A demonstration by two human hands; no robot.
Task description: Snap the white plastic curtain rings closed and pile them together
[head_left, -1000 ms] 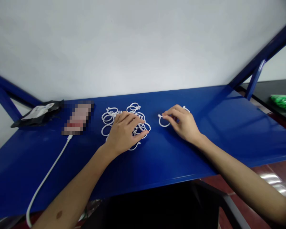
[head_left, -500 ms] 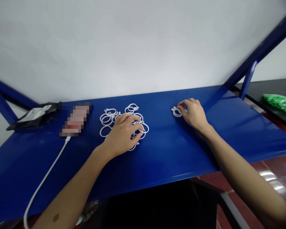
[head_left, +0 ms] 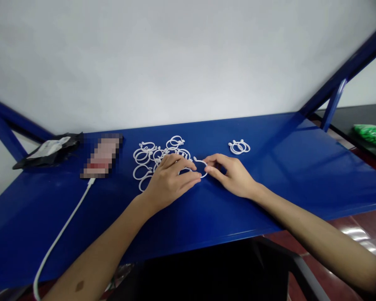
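Pinching one white ring (head_left: pixel 201 161) between thumb and forefinger, the right hand (head_left: pixel 233 175) holds it at the right edge of a loose pile of similar rings (head_left: pixel 158 154) on the blue tabletop (head_left: pixel 225 209); the left hand (head_left: pixel 167 182), fingers half curled, is over the pile, its fingertips close to that ring, though whether they grip it I cannot tell; a smaller cluster of rings (head_left: pixel 239 147) lies farther right; at far left sits a black plastic packet (head_left: pixel 52 150), its contents hidden; at far right, a shiny see-through bag (head_left: pixel 372 134) holds something green.
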